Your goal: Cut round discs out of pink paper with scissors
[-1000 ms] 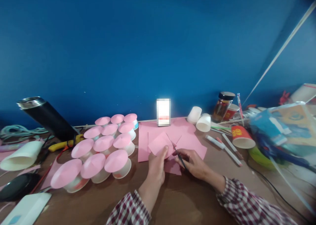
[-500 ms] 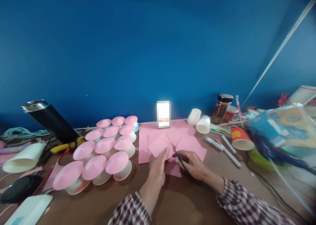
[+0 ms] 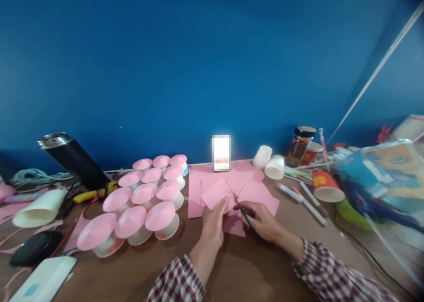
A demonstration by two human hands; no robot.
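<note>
My left hand (image 3: 213,222) pinches a small piece of pink paper (image 3: 217,194), thumb on top, above the larger pink sheets (image 3: 195,187) on the table. In my right hand (image 3: 260,220) is a pair of dark-handled scissors (image 3: 243,213), its blades at the right edge of the held piece. Whether the blades are parted is hard to make out. To the left, several paper cups stand upside down, each topped with a shallow pink paper cone (image 3: 160,216).
A black flask (image 3: 76,160) leans at the left beside yellow-handled pliers (image 3: 89,197). White cups (image 3: 274,167), a lidded jar (image 3: 300,147), markers (image 3: 311,207) and a red cup (image 3: 326,187) sit at the right. A blurred plastic bag (image 3: 380,174) lies at far right.
The whole view has shifted slightly, so things appear a little further right. My hands keep nearly the same hold on the paper and scissors.
</note>
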